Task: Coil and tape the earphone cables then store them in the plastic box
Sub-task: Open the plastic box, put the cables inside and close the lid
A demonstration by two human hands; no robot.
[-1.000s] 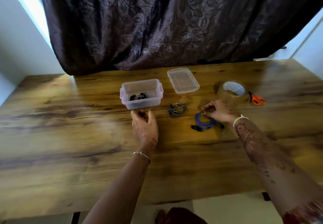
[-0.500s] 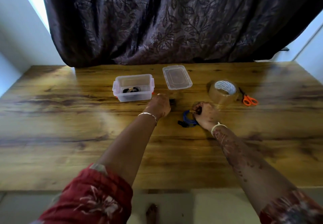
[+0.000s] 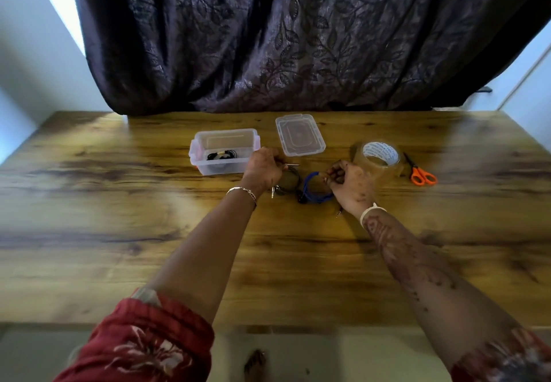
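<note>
Dark grey coiled earphone cable (image 3: pixel 293 177) just right of clear plastic box (image 3: pixel 220 170), left hand (image 3: pixel 262 170) curled round it; right hand (image 3: pixel 350 183) pinches blue coiled cable (image 3: pixel 313 195); keep loops bunched when lifting

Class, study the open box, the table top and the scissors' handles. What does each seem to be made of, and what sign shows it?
Box: clear plastic, slightly frosted; the coiled cable inside shows through its wall.
Table top: wood or wood-look laminate, smooth with a sheen; grain streaks and glare show, but which one is unclear.
Scissors' handles: probably orange plastic; uniform bright colour, rounded loops.
</note>
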